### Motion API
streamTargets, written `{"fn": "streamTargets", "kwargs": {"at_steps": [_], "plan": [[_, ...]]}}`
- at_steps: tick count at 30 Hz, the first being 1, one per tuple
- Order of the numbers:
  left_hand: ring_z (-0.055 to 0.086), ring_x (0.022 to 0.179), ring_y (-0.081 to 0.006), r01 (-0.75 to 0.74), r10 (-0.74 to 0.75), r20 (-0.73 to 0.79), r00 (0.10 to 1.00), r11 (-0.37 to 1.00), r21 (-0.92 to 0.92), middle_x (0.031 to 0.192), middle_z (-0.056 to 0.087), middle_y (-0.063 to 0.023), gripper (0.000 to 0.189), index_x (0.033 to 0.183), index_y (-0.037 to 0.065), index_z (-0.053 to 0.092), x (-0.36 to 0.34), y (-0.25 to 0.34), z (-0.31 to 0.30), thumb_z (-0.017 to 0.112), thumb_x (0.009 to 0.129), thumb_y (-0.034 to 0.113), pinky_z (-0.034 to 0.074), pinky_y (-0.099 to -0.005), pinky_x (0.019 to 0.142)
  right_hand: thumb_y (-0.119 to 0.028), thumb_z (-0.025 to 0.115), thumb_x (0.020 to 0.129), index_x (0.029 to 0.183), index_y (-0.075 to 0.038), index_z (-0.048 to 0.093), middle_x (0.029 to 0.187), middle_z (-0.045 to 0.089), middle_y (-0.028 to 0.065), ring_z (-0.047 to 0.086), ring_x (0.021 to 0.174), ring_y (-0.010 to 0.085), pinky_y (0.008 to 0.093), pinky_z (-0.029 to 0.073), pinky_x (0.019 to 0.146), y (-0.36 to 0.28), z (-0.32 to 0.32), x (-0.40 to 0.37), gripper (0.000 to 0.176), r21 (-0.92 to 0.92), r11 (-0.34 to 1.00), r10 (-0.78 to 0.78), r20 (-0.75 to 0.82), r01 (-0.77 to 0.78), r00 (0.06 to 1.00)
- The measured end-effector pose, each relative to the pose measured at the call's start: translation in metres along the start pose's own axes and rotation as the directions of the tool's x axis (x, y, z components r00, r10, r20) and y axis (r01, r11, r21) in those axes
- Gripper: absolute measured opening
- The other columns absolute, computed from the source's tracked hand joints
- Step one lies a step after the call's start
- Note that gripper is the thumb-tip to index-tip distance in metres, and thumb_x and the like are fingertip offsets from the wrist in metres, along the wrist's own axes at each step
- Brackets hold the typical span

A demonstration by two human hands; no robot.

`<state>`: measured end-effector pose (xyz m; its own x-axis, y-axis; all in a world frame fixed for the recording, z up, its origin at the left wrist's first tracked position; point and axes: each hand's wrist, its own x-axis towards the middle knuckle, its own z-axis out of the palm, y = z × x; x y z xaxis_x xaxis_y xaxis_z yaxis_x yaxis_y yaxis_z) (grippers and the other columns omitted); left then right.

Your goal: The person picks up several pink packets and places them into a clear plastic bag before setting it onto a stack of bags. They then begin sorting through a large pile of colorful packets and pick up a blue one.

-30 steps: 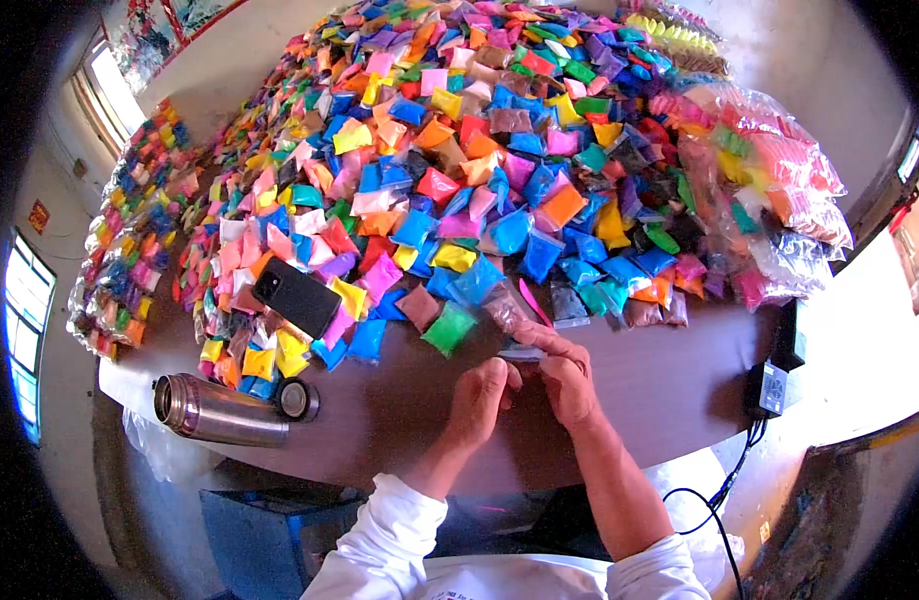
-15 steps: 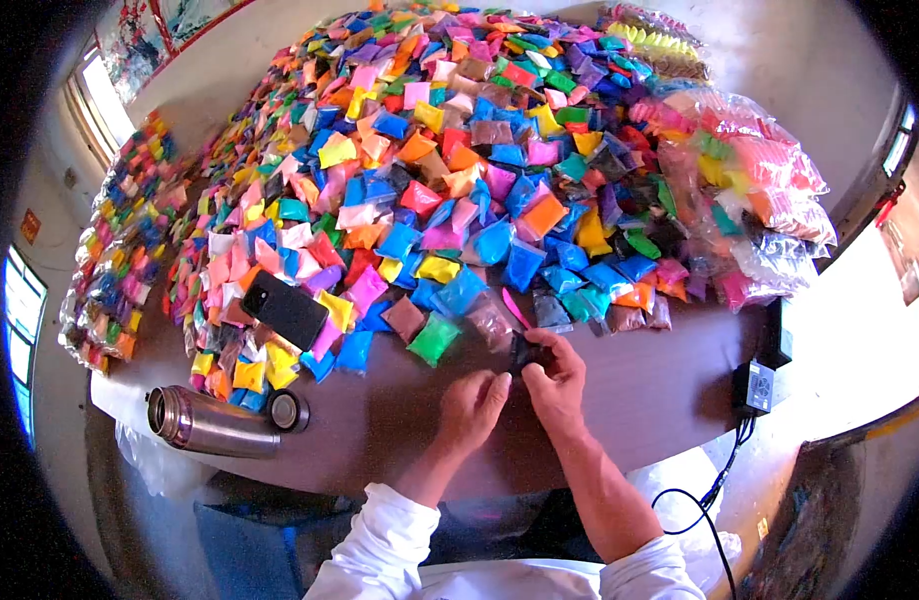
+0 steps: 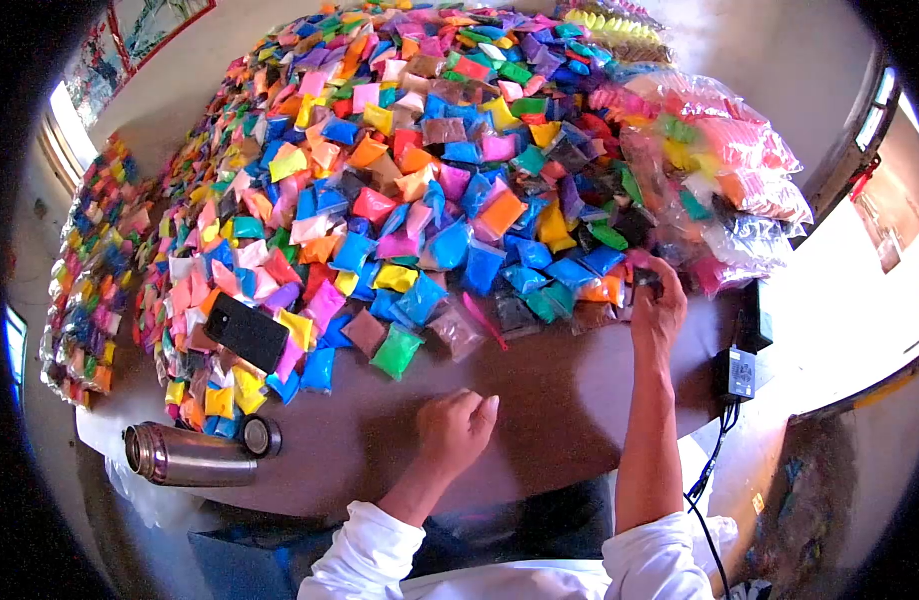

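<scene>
A big heap of small coloured packets (image 3: 450,243) covers much of the brown table (image 3: 570,400). At the heap's right front edge, my right hand (image 3: 660,305) has its fingers closed around something dark that I cannot make out, close to pink and orange packets. My left hand (image 3: 457,428) is held over the table front, its fingers curled in with the thumb up and nothing visible in them. Between the hands, a thin pink strip (image 3: 485,320) lies beside a clear brownish packet (image 3: 457,332). A green packet (image 3: 397,352) is at the heap's front edge.
A black phone (image 3: 247,333) rests on the packets at the left. Near the front left edge lie a steel flask (image 3: 190,456) and its round lid (image 3: 261,436). Large clear bags (image 3: 750,190) are stacked at the right, above a black box with cables (image 3: 737,374).
My right hand has moved right and away from my left hand, to the heap's right edge. My left hand is now alone, slightly lower. The whole view has shifted a little.
</scene>
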<state>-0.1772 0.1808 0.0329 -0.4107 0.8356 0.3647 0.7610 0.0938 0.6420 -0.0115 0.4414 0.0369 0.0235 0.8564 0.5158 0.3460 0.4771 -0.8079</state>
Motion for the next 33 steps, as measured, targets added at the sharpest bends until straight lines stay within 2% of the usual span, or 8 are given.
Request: {"fn": "streamTargets", "kwargs": {"at_steps": [3, 7, 13, 19, 23, 27, 29, 33], "plan": [[0.056, 0.056, -0.0341, -0.055, 0.055, 0.002, 0.998, 0.998, 0.018, 0.062, 0.053, -0.0123, 0.030, 0.065, 0.005, 0.053, -0.001, 0.001, 0.002, 0.064, 0.087, 0.021, 0.041, -0.0438, 0.050, 0.000, 0.054, 0.079, 0.116, -0.003, 0.064, 0.115, 0.066, 0.0154, 0.062, 0.108, 0.0264, 0.0330, 0.046, 0.095, 0.030, 0.005, 0.000, 0.038, 0.055, 0.995, 0.077, 0.082, -0.081, 0.994], [0.057, 0.059, -0.0332, -0.131, 0.129, 0.030, 0.991, 0.987, 0.092, 0.065, 0.055, -0.0108, 0.029, 0.064, 0.007, 0.051, -0.002, 0.003, 0.003, 0.065, 0.086, 0.021, 0.043, -0.0438, 0.051, -0.003, 0.054, 0.080, 0.118, -0.005, 0.064, 0.116, 0.065, 0.0165, 0.061, 0.109, 0.0281, 0.0352, 0.045, 0.096, 0.025, 0.009, -0.009, 0.038, -0.030, 0.977, 0.211, -0.013, -0.212, 0.977], [0.058, 0.056, -0.0334, -0.197, 0.184, 0.110, 0.977, 0.972, 0.131, 0.062, 0.056, -0.0112, 0.032, 0.061, 0.008, 0.050, 0.010, -0.008, 0.010, 0.067, 0.084, 0.025, 0.046, -0.0449, 0.049, 0.001, 0.053, 0.081, 0.112, -0.003, 0.064, 0.112, 0.063, 0.0155, 0.059, 0.105, 0.0313, 0.0369, 0.044, 0.095, 0.029, 0.012, -0.012, 0.033, -0.132, 0.986, 0.071, -0.208, -0.100, 0.976], [0.059, 0.052, -0.0342, -0.224, 0.207, 0.156, 0.966, 0.970, 0.099, 0.058, 0.056, -0.0110, 0.038, 0.056, 0.009, 0.050, 0.020, -0.010, 0.011, 0.067, 0.084, 0.027, 0.044, -0.0466, 0.045, 0.000, 0.055, 0.086, 0.100, -0.002, 0.065, 0.108, 0.064, 0.0135, 0.060, 0.101, 0.0310, 0.0381, 0.046, 0.091, 0.002, 0.016, -0.018, 0.017, -0.196, 0.964, -0.240, -0.349, 0.180, 0.906], [0.058, 0.051, -0.0353, -0.140, 0.142, 0.108, 0.984, 0.990, -0.022, 0.056, 0.055, -0.0120, 0.038, 0.057, 0.008, 0.053, 0.023, -0.011, 0.007, 0.068, 0.083, 0.031, 0.043, -0.0463, 0.046, -0.002, 0.061, 0.085, 0.096, -0.003, 0.065, 0.097, 0.067, 0.0121, 0.063, 0.094, 0.0289, 0.0381, 0.049, 0.087, -0.038, 0.034, -0.029, 0.012, -0.182, 0.939, -0.324, -0.179, 0.292, 0.929], [0.058, 0.053, -0.0367, -0.126, 0.131, 0.142, 0.981, 0.991, -0.043, 0.058, 0.056, -0.0137, 0.038, 0.059, 0.007, 0.056, 0.025, -0.018, 0.001, 0.068, 0.083, 0.033, 0.044, -0.0461, 0.048, -0.008, 0.064, 0.084, 0.094, -0.003, 0.067, 0.093, 0.067, 0.0146, 0.065, 0.086, 0.0316, 0.0388, 0.052, 0.076, -0.093, 0.062, -0.040, 0.012, 0.028, 0.961, -0.277, 0.142, 0.276, 0.950], [0.059, 0.056, -0.0382, -0.018, 0.044, 0.219, 0.975, 0.993, -0.118, 0.063, 0.060, -0.0146, 0.037, 0.064, 0.006, 0.061, 0.027, -0.015, -0.010, 0.065, 0.086, 0.034, 0.045, -0.0463, 0.050, -0.013, 0.067, 0.083, 0.097, -0.002, 0.067, 0.090, 0.067, 0.0148, 0.066, 0.082, 0.0285, 0.0362, 0.051, 0.071, -0.107, 0.078, -0.041, 0.017, -0.030, 0.987, -0.127, 0.447, 0.157, 0.886], [0.059, 0.055, -0.0350, 0.137, -0.074, 0.285, 0.956, 0.969, -0.206, 0.063, 0.060, -0.0166, 0.039, 0.070, 0.002, 0.063, 0.033, -0.033, -0.013, 0.064, 0.089, 0.036, 0.043, -0.0425, 0.051, -0.028, 0.072, 0.081, 0.103, -0.004, 0.065, 0.093, 0.066, 0.0150, 0.065, 0.086, 0.0322, 0.0414, 0.050, 0.072, -0.106, 0.116, -0.048, 0.033, -0.329, 0.904, -0.088, 0.480, 0.273, 0.873]]}}
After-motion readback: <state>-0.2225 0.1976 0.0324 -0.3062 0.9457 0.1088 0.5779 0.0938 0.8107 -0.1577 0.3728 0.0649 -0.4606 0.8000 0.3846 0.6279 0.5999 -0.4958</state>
